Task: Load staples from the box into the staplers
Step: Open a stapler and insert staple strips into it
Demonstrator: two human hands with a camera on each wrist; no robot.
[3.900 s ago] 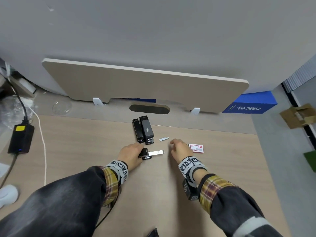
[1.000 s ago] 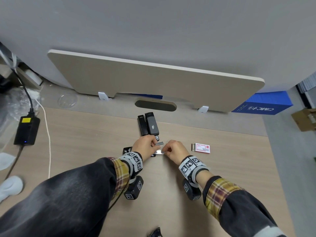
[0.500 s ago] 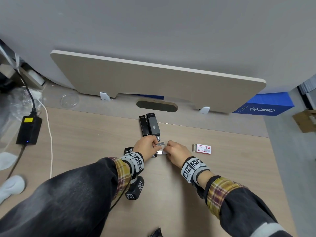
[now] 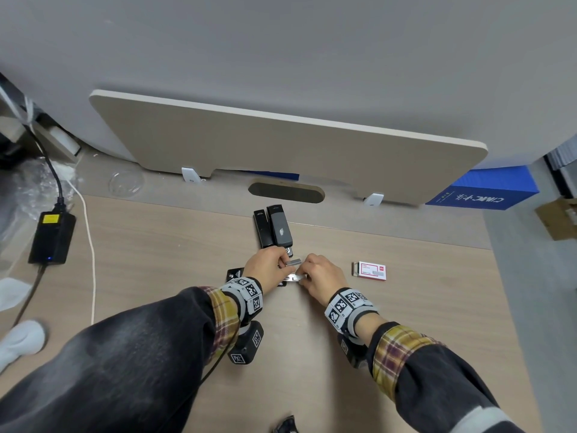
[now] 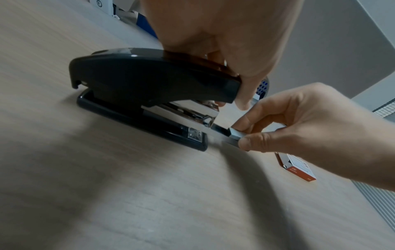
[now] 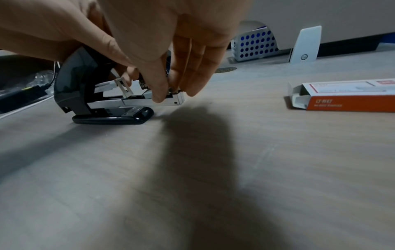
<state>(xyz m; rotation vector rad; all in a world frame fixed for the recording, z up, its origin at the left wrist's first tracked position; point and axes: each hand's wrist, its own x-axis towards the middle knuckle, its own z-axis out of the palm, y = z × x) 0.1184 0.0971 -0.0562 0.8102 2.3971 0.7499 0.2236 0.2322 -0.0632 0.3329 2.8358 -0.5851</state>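
desk (image 4: 156,260), pale wood, fills the lower frame of the head view. black stapler (image 5: 149,88) sits at frame centre, base flat on the desk, top cover raised, metal magazine tray (image 6: 153,99) slid out toward the right of the frame.

left hand (image 4: 265,267) on top of the stapler, fingers curled over the front of the cover and gripping it; thumb hidden.

right hand (image 4: 321,276) just right of the stapler's nose. thumb and forefinger pinch a strip of staples (image 5: 235,135) at the open tray; other fingers (image 6: 198,67) hang close together, lightly bent. whether the strip is fully seated in the tray: cannot tell.

a second staple strip (image 4: 294,261) shows between the two hands; resting or held: cannot tell.

staple box (image 4: 370,270), white and red, end flap open, lies on the desk right of the right hand, apart from it.

two more staplers (image 4: 273,226), dark, closed, lie side by side just above the hands, touching each other.

left edge of frame: black power adapter (image 4: 51,237) with cable.
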